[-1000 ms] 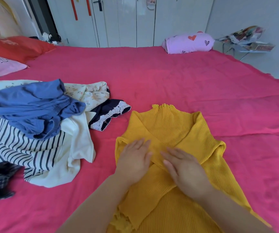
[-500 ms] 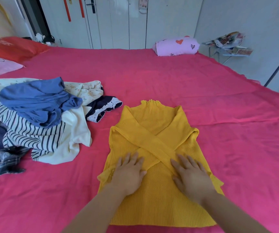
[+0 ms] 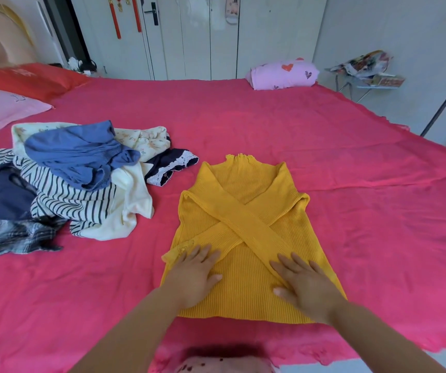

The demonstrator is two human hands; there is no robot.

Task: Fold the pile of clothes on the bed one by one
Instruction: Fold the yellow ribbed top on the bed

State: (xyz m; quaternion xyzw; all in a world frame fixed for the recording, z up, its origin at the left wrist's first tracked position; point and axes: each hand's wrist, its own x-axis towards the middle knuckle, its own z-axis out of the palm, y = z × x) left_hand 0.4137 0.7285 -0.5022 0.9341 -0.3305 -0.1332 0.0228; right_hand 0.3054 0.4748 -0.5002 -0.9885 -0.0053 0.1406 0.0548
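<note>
Near the front edge of the bed [image 3: 270, 125], on its bright pink sheet, lies one mustard-yellow ribbed knit sweater [image 3: 243, 222]. It is spread flat with the frilled collar pointing at the far edge. Its two sleeves are folded across the body and cross in an X. Both hands rest on its lower half. The left hand [image 3: 195, 278] lies flat over the lacy cuff, fingers straight and slightly spread, gripping nothing. The right hand [image 3: 307, 286] presses flat on the other sleeve end in the same way.

Toward the left edge, well apart from the sweater, sits one loose pile of unfolded clothes [image 3: 82, 184]. One blue knit piece [image 3: 79, 154] lies on top of a black-and-white striped one [image 3: 65, 200]. A navy lace-trimmed piece [image 3: 170, 165] sticks out nearest the sweater. The exact count in the pile cannot be told.

Three pillows show: one red [image 3: 28, 79] and one pale pink [image 3: 4, 109] at the far left corner, and one lilac heart-printed pillow [image 3: 283, 74] on the far edge.
</note>
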